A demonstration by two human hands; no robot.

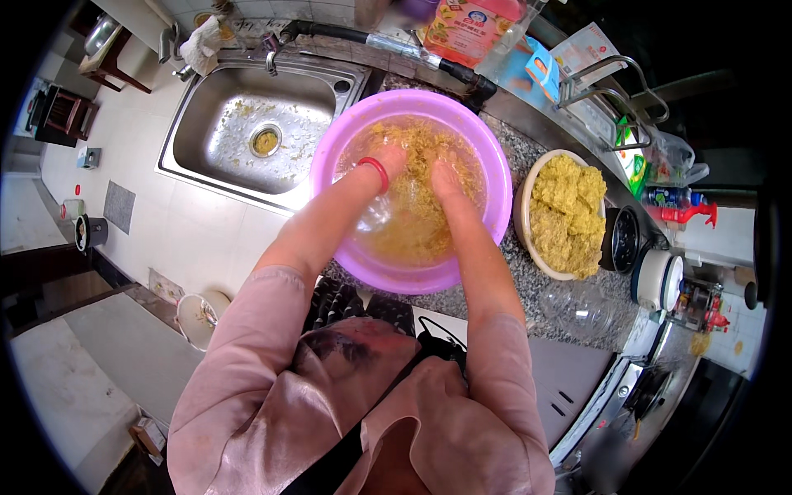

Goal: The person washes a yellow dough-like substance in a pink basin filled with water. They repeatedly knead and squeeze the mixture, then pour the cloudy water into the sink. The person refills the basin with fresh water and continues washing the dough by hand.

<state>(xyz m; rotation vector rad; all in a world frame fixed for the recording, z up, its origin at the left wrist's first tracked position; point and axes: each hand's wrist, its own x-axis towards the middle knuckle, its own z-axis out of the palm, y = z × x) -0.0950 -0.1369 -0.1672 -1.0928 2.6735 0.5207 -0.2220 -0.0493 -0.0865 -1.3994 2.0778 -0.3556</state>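
Centre-top of frame: round pink plastic basin [487, 177] sits on speckled grey stone countertop [528, 272], holding cloudy water w/ yellow shredded vegetable matter [417, 144].

Left hand [392, 161]: immersed in basin, upper-left of the water, red band at wrist. Fingers buried in shreds; spread vs. closed cannot be told.

Right hand [445, 177]: immersed just beside left hand, fingers pointing down into water. Grip state cannot be told; fingertips hidden below surface.

Right of basin, close by: round cream bowl [522, 219] heaped w/ squeezed yellow shreds [568, 210].

Upper left: stainless steel sink [206, 132], yellow scraps around drain. Top edge: orange-liquid plastic bottle [470, 29].
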